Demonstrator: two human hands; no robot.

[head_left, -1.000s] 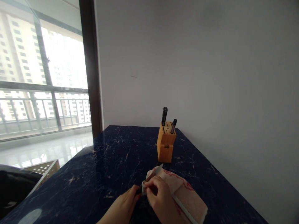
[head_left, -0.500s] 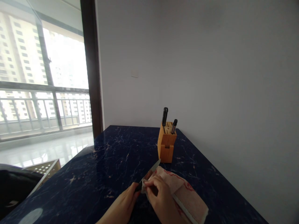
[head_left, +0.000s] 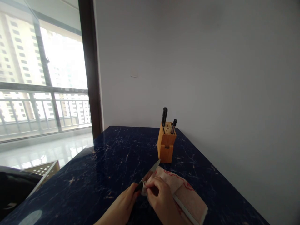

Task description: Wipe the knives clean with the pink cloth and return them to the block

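- Head view: left hand (head_left: 124, 204) grips a small steel-bladed knife (head_left: 150, 173) near the dark marbled table's (head_left: 105, 165) front edge.
- Right hand (head_left: 161, 198) pinches a pink cloth (head_left: 187, 197) around the blade; wiping spine-side, away from the edge, looks safest.

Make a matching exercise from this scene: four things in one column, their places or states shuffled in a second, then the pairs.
Things:
1. knife
2. cloth
3. knife block
4. left hand

Places or states:
A. stands by the wall, two handles sticking up
B. grips a dark handle
C. lies pink on the table, under the right hand
D. blade points toward the block

Pairs: 1-D, 2-C, 3-A, 4-B
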